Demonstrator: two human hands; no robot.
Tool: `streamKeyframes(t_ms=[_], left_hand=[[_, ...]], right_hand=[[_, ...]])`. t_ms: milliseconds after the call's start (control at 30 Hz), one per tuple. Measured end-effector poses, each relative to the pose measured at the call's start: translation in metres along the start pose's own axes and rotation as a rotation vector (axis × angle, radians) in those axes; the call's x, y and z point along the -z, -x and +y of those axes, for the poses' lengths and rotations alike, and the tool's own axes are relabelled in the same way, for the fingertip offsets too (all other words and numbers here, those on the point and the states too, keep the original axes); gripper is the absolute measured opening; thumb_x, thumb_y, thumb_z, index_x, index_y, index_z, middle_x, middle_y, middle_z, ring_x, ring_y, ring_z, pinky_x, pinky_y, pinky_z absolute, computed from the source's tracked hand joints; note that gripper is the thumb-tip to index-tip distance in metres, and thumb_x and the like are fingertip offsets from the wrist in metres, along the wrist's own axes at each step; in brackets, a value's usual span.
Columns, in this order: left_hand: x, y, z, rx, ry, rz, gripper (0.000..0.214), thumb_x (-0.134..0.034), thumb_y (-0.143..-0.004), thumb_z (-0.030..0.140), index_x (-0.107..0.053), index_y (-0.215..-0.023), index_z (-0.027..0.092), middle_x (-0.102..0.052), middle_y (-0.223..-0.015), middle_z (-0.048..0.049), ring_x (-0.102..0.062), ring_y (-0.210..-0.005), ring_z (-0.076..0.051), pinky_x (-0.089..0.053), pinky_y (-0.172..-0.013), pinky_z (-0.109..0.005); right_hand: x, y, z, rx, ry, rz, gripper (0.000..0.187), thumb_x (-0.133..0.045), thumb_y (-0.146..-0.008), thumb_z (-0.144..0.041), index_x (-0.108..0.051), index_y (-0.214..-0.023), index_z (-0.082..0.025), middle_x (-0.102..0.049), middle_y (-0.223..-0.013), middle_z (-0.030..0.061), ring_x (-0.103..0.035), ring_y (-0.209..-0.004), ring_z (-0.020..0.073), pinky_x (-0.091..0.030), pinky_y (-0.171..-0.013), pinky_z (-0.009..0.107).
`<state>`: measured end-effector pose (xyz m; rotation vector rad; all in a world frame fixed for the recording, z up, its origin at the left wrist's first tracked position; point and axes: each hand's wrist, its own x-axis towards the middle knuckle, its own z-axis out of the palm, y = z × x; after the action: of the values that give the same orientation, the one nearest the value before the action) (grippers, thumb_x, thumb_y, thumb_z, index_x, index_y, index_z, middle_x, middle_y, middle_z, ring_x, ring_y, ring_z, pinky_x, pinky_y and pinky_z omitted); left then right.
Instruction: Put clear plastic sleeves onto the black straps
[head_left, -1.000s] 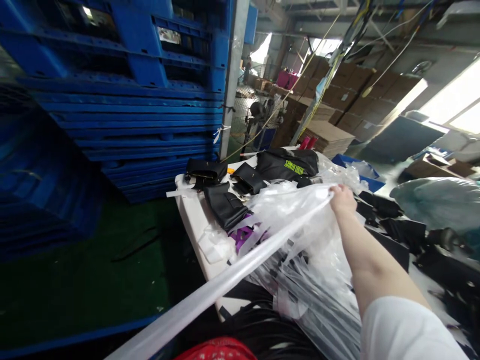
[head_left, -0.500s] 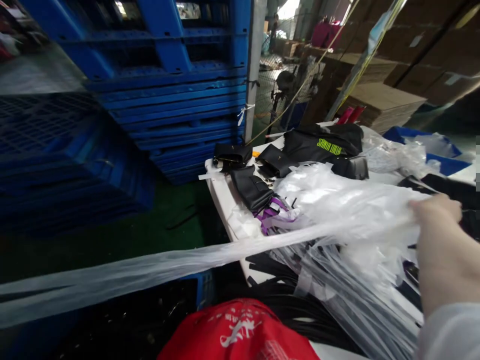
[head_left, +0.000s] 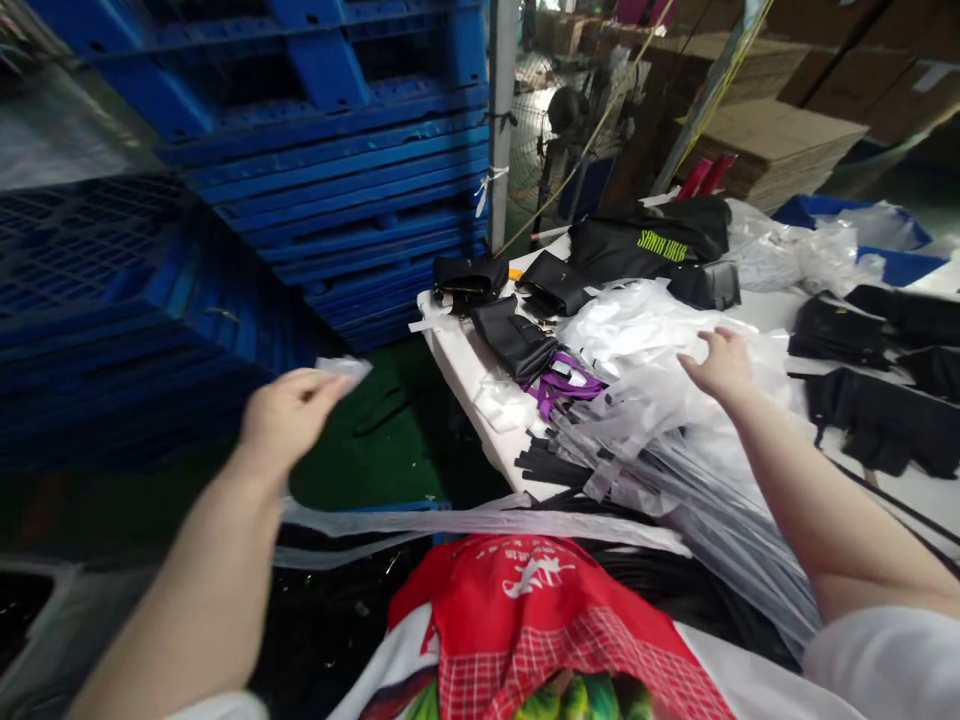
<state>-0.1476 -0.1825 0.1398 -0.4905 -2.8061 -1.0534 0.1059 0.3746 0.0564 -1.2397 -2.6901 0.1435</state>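
My left hand is out over the floor beside the table, fingers closed on a small piece of clear plastic. My right hand hovers over or rests on a pile of white plastic film, thumb and fingers apart. A long translucent plastic strip stretches sideways in front of my red apron. Long clear strips and black straps lie nearer me on the table. A purple ribbon bundle sits at the pile's left edge.
Black small bags lie on the white table, with more black pieces at right. A black bag with green lettering is at the back. Stacked blue pallets and a metal post stand beyond the table.
My left hand has come into view. My right hand has moved left and opened. The long strip, earlier stretched from the pile to the left, now hangs lower, near my apron.
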Motion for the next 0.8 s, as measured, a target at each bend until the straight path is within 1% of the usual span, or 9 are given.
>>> streamKeyframes(t_ms=[67,100,167,200,267,333,433,533,800], left_hand=[[-0.046,0.014,0.011,-0.093,0.158,-0.208,0.02,-0.069,-0.081,0.036,-0.077,-0.083,0.018,-0.073,-0.087,0.0004,-0.065,-0.083,-0.019,-0.048,-0.079,-0.028],[-0.07,0.026,0.019,-0.1,0.256,-0.3,0.021,-0.069,-0.08,0.037,-0.077,-0.079,0.017,-0.073,-0.081,-0.0012,-0.065,-0.077,-0.018,-0.047,-0.072,-0.027],[-0.112,0.053,0.037,-0.055,0.433,-0.455,0.027,-0.071,-0.076,0.042,-0.075,-0.069,0.015,-0.068,-0.065,-0.0019,-0.06,-0.062,-0.017,-0.043,-0.06,-0.026],[-0.127,0.067,0.045,-0.032,0.499,-0.526,0.03,-0.072,-0.074,0.043,-0.073,-0.065,0.015,-0.065,-0.06,-0.0011,-0.057,-0.059,-0.015,-0.041,-0.056,-0.025],[-0.147,0.093,0.06,0.02,0.616,-0.639,0.033,-0.075,-0.071,0.045,-0.069,-0.061,0.014,-0.06,-0.055,0.0004,-0.053,-0.054,-0.013,-0.038,-0.054,-0.025],[-0.156,0.112,0.07,0.052,0.687,-0.752,0.036,-0.078,-0.067,0.047,-0.067,-0.06,0.014,-0.058,-0.054,0.0016,-0.05,-0.052,-0.012,-0.037,-0.053,-0.024],[-0.163,0.132,0.079,0.006,0.672,-0.894,0.041,-0.081,-0.064,0.049,-0.06,-0.055,0.014,-0.051,-0.052,0.0035,-0.044,-0.05,-0.009,-0.033,-0.051,-0.023],[-0.172,0.147,0.085,-0.083,0.641,-0.982,0.044,-0.08,-0.066,0.049,-0.055,-0.055,0.015,-0.047,-0.052,0.0045,-0.041,-0.051,-0.009,-0.031,-0.05,-0.022],[-0.181,0.166,0.109,-0.346,0.601,-1.197,0.04,-0.062,-0.086,0.048,-0.066,-0.064,0.015,-0.055,-0.063,-0.001,-0.05,-0.063,-0.014,-0.038,-0.058,-0.025]], right_hand=[[0.003,0.054,-0.035,0.112,-0.232,0.021,0.055,-0.063,-0.083,-0.036,-0.055,-0.13,-0.008,-0.05,-0.137,0.0245,-0.047,-0.126,0.0316,-0.035,-0.104,0.041],[0.005,0.084,-0.054,0.135,-0.355,-0.017,0.052,-0.064,-0.083,-0.037,-0.057,-0.128,-0.011,-0.055,-0.132,0.0214,-0.055,-0.116,0.0303,-0.042,-0.099,0.042],[0.008,0.142,-0.093,0.164,-0.61,-0.164,0.044,-0.063,-0.084,-0.041,-0.061,-0.122,-0.018,-0.064,-0.122,0.0157,-0.065,-0.099,0.0268,-0.05,-0.091,0.043],[0.009,0.169,-0.112,0.189,-0.737,-0.25,0.042,-0.063,-0.084,-0.042,-0.062,-0.119,-0.019,-0.067,-0.117,0.0135,-0.066,-0.099,0.0255,-0.052,-0.09,0.041],[0.009,0.214,-0.143,0.198,-0.962,-0.426,0.042,-0.067,-0.082,-0.043,-0.062,-0.117,-0.02,-0.069,-0.111,0.0105,-0.068,-0.096,0.0227,-0.055,-0.086,0.038],[0.005,0.246,-0.164,0.156,-1.122,-0.543,0.041,-0.069,-0.08,-0.044,-0.062,-0.113,-0.02,-0.071,-0.103,0.0078,-0.069,-0.085,0.02,-0.057,-0.075,0.033],[-0.003,0.272,-0.176,-0.027,-1.236,-0.512,0.033,-0.065,-0.082,-0.05,-0.064,-0.089,-0.019,-0.068,-0.074,0.0022,-0.063,-0.062,0.0155,-0.051,-0.057,0.027],[-0.006,0.287,-0.168,-0.199,-1.249,-0.388,0.037,-0.062,-0.083,-0.053,-0.062,-0.071,-0.018,-0.059,-0.056,-0.0013,-0.054,-0.05,0.0124,-0.043,-0.05,0.025],[0.005,0.322,-0.131,-0.299,-1.311,-0.241,0.035,-0.069,-0.077,-0.053,-0.066,-0.072,-0.019,-0.061,-0.06,-0.0009,-0.052,-0.052,0.0121,-0.042,-0.052,0.025]])
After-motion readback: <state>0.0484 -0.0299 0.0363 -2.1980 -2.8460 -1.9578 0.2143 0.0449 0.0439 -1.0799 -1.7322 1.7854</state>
